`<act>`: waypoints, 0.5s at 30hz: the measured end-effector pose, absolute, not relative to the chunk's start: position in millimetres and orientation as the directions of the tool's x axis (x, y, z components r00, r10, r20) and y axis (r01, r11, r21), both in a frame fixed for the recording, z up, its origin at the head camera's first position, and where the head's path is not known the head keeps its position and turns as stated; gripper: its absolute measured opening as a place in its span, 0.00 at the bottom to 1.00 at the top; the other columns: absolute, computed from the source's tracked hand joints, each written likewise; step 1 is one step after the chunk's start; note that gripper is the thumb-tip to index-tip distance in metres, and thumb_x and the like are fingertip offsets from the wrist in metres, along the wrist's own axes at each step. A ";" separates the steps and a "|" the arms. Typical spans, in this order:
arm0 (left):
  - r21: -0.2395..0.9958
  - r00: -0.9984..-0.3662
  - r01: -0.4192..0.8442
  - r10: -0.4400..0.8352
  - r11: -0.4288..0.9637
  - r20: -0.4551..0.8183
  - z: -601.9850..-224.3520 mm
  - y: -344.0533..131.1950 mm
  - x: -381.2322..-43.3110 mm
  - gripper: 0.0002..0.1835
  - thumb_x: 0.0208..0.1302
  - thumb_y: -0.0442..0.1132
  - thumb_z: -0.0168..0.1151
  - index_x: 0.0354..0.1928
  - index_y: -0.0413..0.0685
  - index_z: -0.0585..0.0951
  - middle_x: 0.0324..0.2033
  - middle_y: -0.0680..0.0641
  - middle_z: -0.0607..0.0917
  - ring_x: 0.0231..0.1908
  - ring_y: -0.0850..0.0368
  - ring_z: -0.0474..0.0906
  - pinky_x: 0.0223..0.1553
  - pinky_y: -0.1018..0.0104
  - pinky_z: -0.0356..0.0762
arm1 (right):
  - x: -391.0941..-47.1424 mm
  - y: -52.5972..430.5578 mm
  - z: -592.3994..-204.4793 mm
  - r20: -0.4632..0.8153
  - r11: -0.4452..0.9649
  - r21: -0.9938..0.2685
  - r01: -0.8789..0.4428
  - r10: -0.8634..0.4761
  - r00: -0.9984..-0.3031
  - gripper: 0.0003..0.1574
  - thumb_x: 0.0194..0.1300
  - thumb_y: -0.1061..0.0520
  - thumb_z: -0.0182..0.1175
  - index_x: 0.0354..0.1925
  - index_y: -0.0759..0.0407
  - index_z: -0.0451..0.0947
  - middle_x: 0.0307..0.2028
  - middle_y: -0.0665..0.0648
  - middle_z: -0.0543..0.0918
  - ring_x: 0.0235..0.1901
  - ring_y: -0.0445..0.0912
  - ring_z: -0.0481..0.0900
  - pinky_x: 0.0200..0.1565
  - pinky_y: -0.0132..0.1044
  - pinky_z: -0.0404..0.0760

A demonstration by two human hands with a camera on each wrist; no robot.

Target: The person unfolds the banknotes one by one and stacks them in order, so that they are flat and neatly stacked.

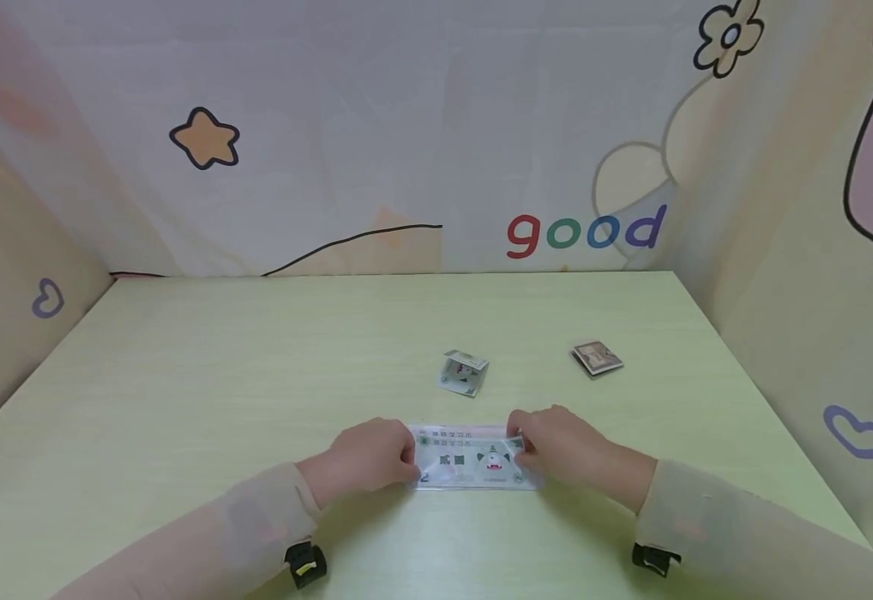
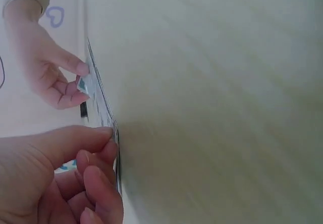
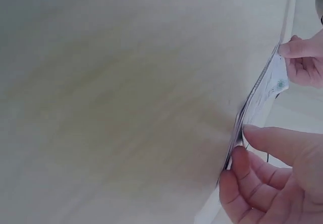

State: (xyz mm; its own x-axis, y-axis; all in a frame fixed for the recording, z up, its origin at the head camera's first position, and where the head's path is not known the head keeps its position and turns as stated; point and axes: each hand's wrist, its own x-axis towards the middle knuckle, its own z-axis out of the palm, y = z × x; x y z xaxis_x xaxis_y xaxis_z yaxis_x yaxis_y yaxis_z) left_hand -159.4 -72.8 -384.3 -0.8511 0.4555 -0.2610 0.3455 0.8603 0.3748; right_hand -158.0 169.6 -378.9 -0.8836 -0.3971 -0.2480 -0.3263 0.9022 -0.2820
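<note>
Between the two hands lies a small stack of printed play banknotes (image 1: 469, 471), long and pale with green Chinese characters and a cartoon animal face. My left hand (image 1: 372, 454) pinches its left end between thumb and fingers. At the opposite end my right hand (image 1: 567, 446) holds the notes the same way. Seen edge-on in the left wrist view, the play banknotes (image 2: 101, 100) show several thin layers close over the table, the left thumb (image 2: 86, 139) pressing one face. In the right wrist view the layers of the banknotes (image 3: 260, 93) part slightly near the right fingertips.
Beyond the hands, a folded greenish note (image 1: 462, 373) stands partly open on the pale table (image 1: 256, 358). Farther right lies a folded brownish note (image 1: 597, 358). Printed cloth walls (image 1: 376, 108) enclose the table at the back and both sides.
</note>
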 end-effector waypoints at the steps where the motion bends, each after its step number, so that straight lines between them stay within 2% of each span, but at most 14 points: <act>1: 0.348 -0.856 0.367 0.460 0.863 -0.237 -384.4 -71.7 -158.9 0.12 0.55 0.41 0.66 0.19 0.51 0.74 0.17 0.55 0.73 0.18 0.61 0.65 0.20 0.69 0.59 | -158.3 169.5 -379.2 -0.241 0.905 -0.263 -0.336 -0.398 -0.885 0.14 0.56 0.57 0.67 0.42 0.56 0.76 0.24 0.45 0.75 0.28 0.43 0.70 0.46 0.45 0.69; 4: 0.234 -0.839 0.498 0.532 0.835 -0.114 -386.5 -69.7 -156.4 0.11 0.53 0.40 0.68 0.22 0.52 0.75 0.20 0.56 0.72 0.21 0.61 0.66 0.22 0.70 0.62 | -158.6 169.4 -380.2 -0.207 0.905 -0.191 -0.380 -0.415 -0.886 0.14 0.55 0.56 0.67 0.41 0.55 0.78 0.29 0.47 0.77 0.30 0.43 0.71 0.48 0.46 0.69; 7: 0.080 -0.751 0.658 0.661 0.748 -0.003 -388.0 -68.6 -153.1 0.06 0.51 0.37 0.70 0.30 0.51 0.80 0.27 0.53 0.76 0.27 0.59 0.71 0.29 0.71 0.71 | -157.3 169.4 -381.3 -0.156 0.893 -0.129 -0.430 -0.447 -0.881 0.13 0.55 0.55 0.68 0.40 0.53 0.79 0.35 0.49 0.77 0.35 0.45 0.73 0.50 0.48 0.70; 8: 0.025 -0.713 0.701 0.701 0.712 0.009 -388.1 -68.8 -151.7 0.07 0.51 0.35 0.69 0.34 0.51 0.82 0.32 0.52 0.78 0.30 0.59 0.73 0.32 0.71 0.73 | -156.4 169.3 -381.3 -0.137 0.887 -0.111 -0.449 -0.461 -0.877 0.13 0.54 0.55 0.68 0.40 0.52 0.80 0.37 0.51 0.77 0.37 0.46 0.74 0.50 0.48 0.70; 12: -0.123 -0.580 0.811 0.813 0.572 -0.043 -388.0 -71.8 -148.5 0.16 0.54 0.35 0.68 0.46 0.55 0.82 0.44 0.51 0.79 0.40 0.58 0.77 0.39 0.70 0.76 | -153.2 168.2 -380.7 -0.082 0.854 -0.070 -0.515 -0.519 -0.851 0.09 0.54 0.57 0.68 0.37 0.52 0.82 0.37 0.52 0.78 0.38 0.49 0.77 0.50 0.49 0.72; 15: -0.165 -0.502 0.859 0.860 0.485 -0.086 -388.0 -77.0 -146.6 0.16 0.60 0.39 0.64 0.51 0.59 0.79 0.46 0.51 0.79 0.40 0.60 0.78 0.34 0.73 0.77 | -152.9 167.9 -379.6 -0.083 0.842 -0.079 -0.533 -0.539 -0.838 0.08 0.54 0.59 0.68 0.35 0.53 0.83 0.34 0.51 0.79 0.34 0.47 0.77 0.45 0.45 0.75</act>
State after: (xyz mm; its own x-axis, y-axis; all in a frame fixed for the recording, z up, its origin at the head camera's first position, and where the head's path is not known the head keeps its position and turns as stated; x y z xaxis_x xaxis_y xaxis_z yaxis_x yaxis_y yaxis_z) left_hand -146.6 -77.0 -388.0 -0.5024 0.8603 -0.0864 0.8588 0.4849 -0.1653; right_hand -152.9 167.9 -379.6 -0.8384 -0.5386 -0.0833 -0.5332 0.8423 -0.0793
